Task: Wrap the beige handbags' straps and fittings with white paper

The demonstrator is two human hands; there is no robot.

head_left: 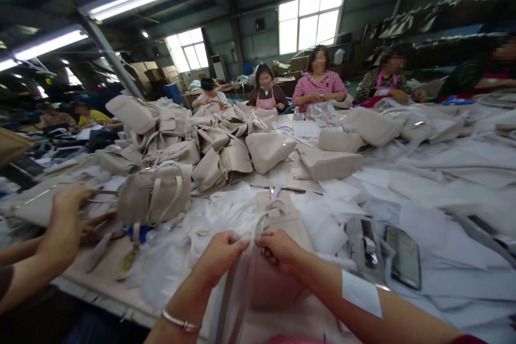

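My left hand (220, 255) and my right hand (280, 250) meet low in the middle of the view, both pinched on a pale strap (237, 290) that hangs down between them. The strap belongs to a beige handbag (278, 215) lying on the table just beyond my fingers. A bangle sits on my left wrist and a white patch on my right forearm.
A heap of beige handbags (201, 145) covers the table's middle and left, among white wrapping paper (403, 183). A neighbour's hand (66, 215) at the left holds another bag (155, 193). A phone (402, 255) lies to my right. Several people sit along the far side.
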